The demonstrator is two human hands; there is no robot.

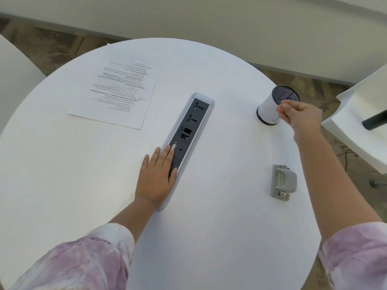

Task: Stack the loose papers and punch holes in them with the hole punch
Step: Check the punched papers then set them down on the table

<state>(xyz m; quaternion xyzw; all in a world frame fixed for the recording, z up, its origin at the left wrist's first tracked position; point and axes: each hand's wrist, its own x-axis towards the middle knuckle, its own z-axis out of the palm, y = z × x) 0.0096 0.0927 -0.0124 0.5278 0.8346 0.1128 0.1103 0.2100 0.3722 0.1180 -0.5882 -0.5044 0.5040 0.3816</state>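
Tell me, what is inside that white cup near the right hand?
The white cup has a dark mesh inside. A thin dark line may be a pen; I cannot tell. The right hand, fingers curled, covers part of the rim.

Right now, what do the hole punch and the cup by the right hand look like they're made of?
The hole punch looks like matte grey moulded plastic over bare metal parts: shiny pins and brackets show at its ends. The cup has a smooth white wall, possibly paper or plastic, with a dark rim and base; inside, a fine grid pattern suggests metal mesh, though that is uncertain.
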